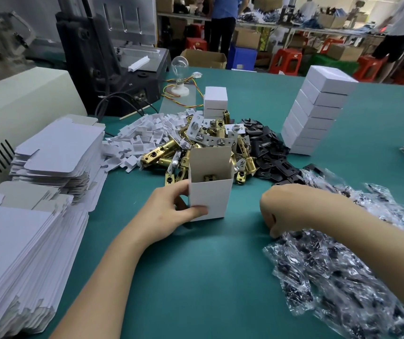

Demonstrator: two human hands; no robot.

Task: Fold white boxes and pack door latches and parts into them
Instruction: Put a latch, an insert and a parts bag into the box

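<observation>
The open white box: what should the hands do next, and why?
Probably the right hand should lift one bag from the pile of clear bags and drop it into the open box. The left hand holds that box upright, a brass latch already sits inside, and the right hand is curled at the pile's edge.

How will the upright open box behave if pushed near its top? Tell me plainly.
Probably tips easily: the open box stands tall on a narrow base, steadied by the left hand. Its thin card walls would likely dent under a squeeze. The brass latch inside should weight the bottom somewhat.
</observation>
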